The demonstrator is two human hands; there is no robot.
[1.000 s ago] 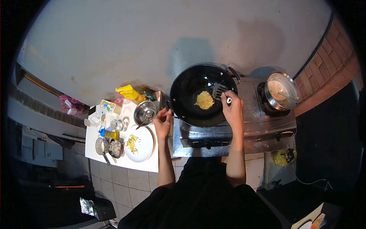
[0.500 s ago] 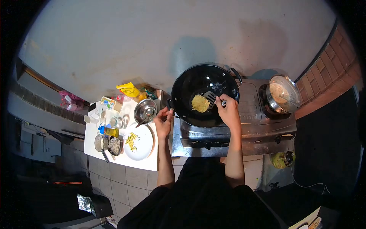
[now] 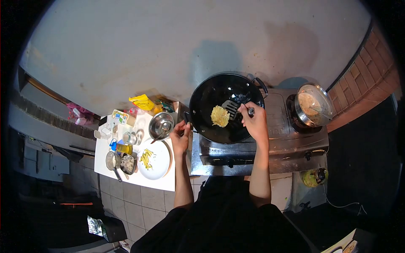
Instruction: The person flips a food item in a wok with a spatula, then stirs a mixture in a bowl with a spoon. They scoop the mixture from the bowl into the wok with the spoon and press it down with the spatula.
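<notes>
A black wok [image 3: 206,92] sits on the stove, and a yellowish fried patty [image 3: 220,116] lies in the middle of it. My right hand [image 3: 255,121] is closed around the handle of a slotted spatula [image 3: 230,108], whose dark blade rests inside the wok at the patty's right edge. At the wok's left side, my left hand [image 3: 180,137] pinches the small side handle [image 3: 187,117] with thumb and fingers. A second side handle [image 3: 261,86] sticks out at the upper right.
To the right, a lidded steel pot [image 3: 306,120] stands on the other burner of the stove [image 3: 278,148]. The white table [image 3: 168,183] at left bears a steel bowl [image 3: 156,122], a white plate [image 3: 162,168] with yellow-green strips, an oil bottle [image 3: 122,148] and a yellow bag [image 3: 141,101].
My right hand and the spatula handle have shifted slightly right, and the blade has turned a little at the patty's edge. My left hand stays at the wok handle.
</notes>
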